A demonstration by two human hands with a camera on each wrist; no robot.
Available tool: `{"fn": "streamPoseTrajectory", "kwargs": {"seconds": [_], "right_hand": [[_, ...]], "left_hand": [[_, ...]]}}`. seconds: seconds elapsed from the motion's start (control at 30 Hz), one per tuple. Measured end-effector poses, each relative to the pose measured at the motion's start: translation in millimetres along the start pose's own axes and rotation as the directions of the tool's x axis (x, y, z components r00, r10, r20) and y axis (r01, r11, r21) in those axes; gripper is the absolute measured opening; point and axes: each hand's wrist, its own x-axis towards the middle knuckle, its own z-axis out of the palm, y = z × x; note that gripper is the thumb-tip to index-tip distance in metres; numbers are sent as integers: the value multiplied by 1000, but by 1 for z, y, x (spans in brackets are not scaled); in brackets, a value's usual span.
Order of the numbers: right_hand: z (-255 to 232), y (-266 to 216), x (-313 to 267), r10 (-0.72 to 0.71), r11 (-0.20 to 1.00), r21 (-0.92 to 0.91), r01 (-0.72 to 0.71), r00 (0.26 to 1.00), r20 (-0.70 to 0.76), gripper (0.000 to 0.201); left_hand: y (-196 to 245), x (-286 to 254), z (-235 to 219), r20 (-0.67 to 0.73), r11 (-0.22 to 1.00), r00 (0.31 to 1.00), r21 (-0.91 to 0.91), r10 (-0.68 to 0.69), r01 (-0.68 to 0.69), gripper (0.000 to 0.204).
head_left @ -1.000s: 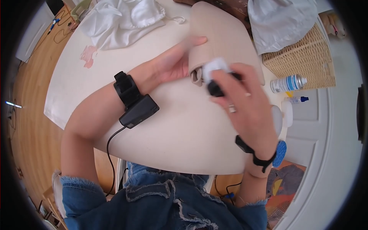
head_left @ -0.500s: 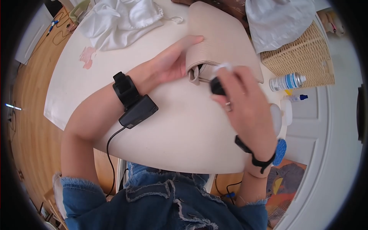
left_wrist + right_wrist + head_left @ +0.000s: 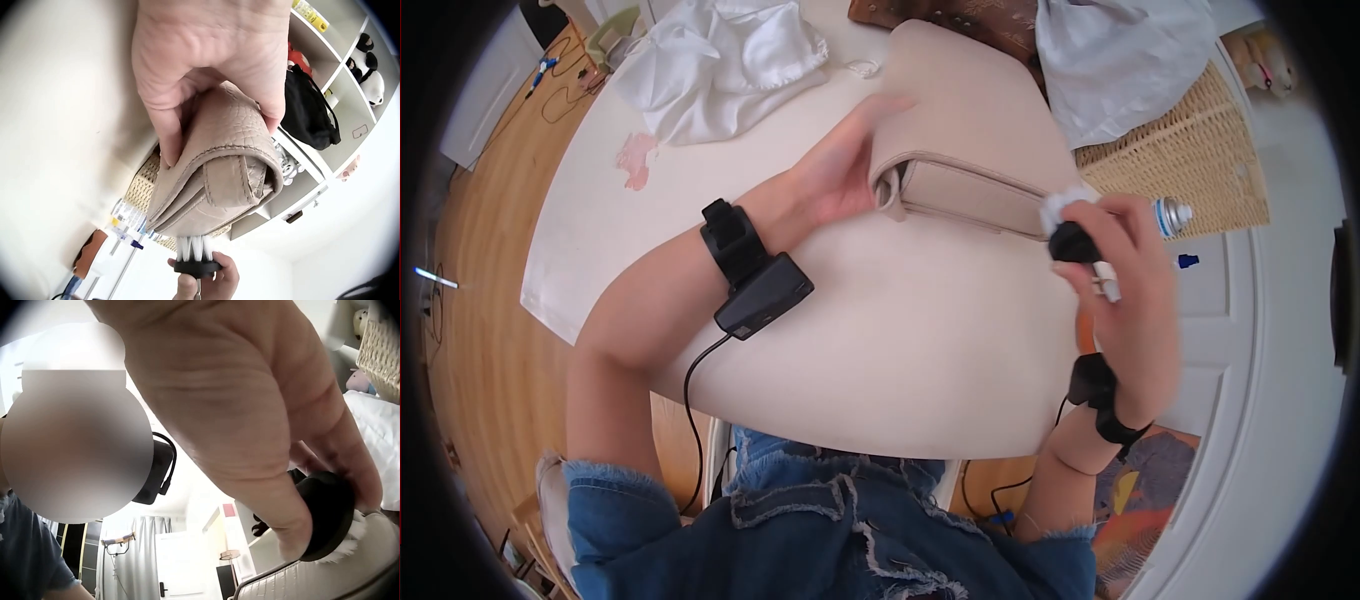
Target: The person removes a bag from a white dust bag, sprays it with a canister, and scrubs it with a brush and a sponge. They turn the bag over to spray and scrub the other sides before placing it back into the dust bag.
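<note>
A beige leather bag (image 3: 970,110), its flap edge stitched, is held tilted over the white table (image 3: 850,340). My left hand (image 3: 840,165) grips its left end, thumb and fingers on opposite sides in the left wrist view, where the folded side (image 3: 234,181) of the bag shows. In my right hand (image 3: 1135,270) is a round brush (image 3: 1073,242) with a black base and white bristles. Its bristles meet the bag's lower edge near the right corner. The right wrist view shows thumb and fingers pinching the black base (image 3: 328,512).
White satiny cloth (image 3: 720,70) lies at the back left, more white cloth (image 3: 1130,70) at the back right over a wicker basket (image 3: 1180,150). Something brown and glossy (image 3: 960,20) is behind the bag. A spray can (image 3: 1172,217) sits partly behind my right hand.
My right hand has moved right with the brush, along the bag's lower edge to its right corner. The bag has shifted slightly left and its underside edge shows more; my left hand keeps its grip.
</note>
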Motion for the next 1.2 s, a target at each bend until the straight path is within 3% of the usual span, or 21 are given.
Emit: {"fn": "streamPoseTrajectory", "kwargs": {"seconds": [0.03, 0.1, 0.13, 0.2, 0.33, 0.37, 0.4, 0.43, 0.47, 0.53, 0.63, 0.73, 0.87, 0.97, 1.03, 1.07, 1.13, 1.2], "right_hand": [[10, -5, 1, -81, 996, -33, 80, 995, -53, 39], [29, -16, 0, -115, 993, -13, 116, 992, 60, 42], [42, -16, 0, -199, 980, 28, 197, 976, 83, 41], [44, -24, 2, -266, 960, -48, 276, 951, 160, 40], [17, -9, 1, -263, 963, -34, 267, 961, 82, 26], [-2, -15, 5, 104, 981, 143, -132, 977, 184, 27], [-14, -16, 6, 423, 812, 269, -517, 840, 339, 28], [-11, 2, -1, -27, 996, 92, 19, 996, 81, 32], [-7, 15, -6, -20, 995, 94, 14, 998, 60, 32], [-9, 25, -3, -175, 957, 232, 177, 984, -29, 38], [9, 17, 0, -234, 891, 397, 219, 972, -11, 45], [18, 17, 4, -308, 851, 428, 304, 949, -60, 44], [-7, 46, 6, -186, 874, 444, 198, 980, -72, 41], [-10, 61, 5, -222, 678, 725, 124, 974, 41, 39], [-8, 68, 6, -221, 641, 755, 137, 975, 12, 39], [-8, 73, 6, -237, 601, 788, 134, 971, 15, 39], [-3, 89, 8, -224, 586, 800, 128, 975, 8, 40], [-4, 96, 9, -224, 574, 810, 120, 975, 14, 40]], "left_hand": [[0, 1, 0, 3, 1000, 1000, -8, 18, -18, 55], [-2, 4, -9, 37, 999, 999, -46, 6, -4, 52], [-1, 5, -12, 61, 995, 998, -97, -5, 10, 50], [0, 5, -16, 73, 997, 997, -73, 0, 5, 51], [7, 2, -18, 106, 993, 994, -116, 13, -1, 53], [8, 1, -19, 115, 995, 993, -103, 11, 1, 53], [8, 1, -20, 121, 989, 993, -147, 12, 6, 53], [9, 1, -22, 128, 982, 992, -188, 14, 11, 53], [8, 2, -25, 137, 986, 991, -168, 8, 16, 53], [7, 4, -30, 315, 937, 949, -338, 29, 83, 53], [8, 3, -27, 263, 948, 965, -310, 14, 71, 54], [6, 2, -23, 214, 972, 976, -233, 31, 20, 54], [7, 3, -29, 230, 986, 973, -150, -32, 68, 48], [4, 1, -23, 189, 980, 981, -188, -32, 69, 50], [2, 3, -29, 15, 988, 997, -141, 70, -67, 52], [2, 3, -30, 33, 992, 998, -108, 61, -57, 52], [4, 0, -26, 129, 977, 992, -213, 9, 19, 53], [2, -3, -14, 130, 979, 991, -205, 9, 18, 55]]}}
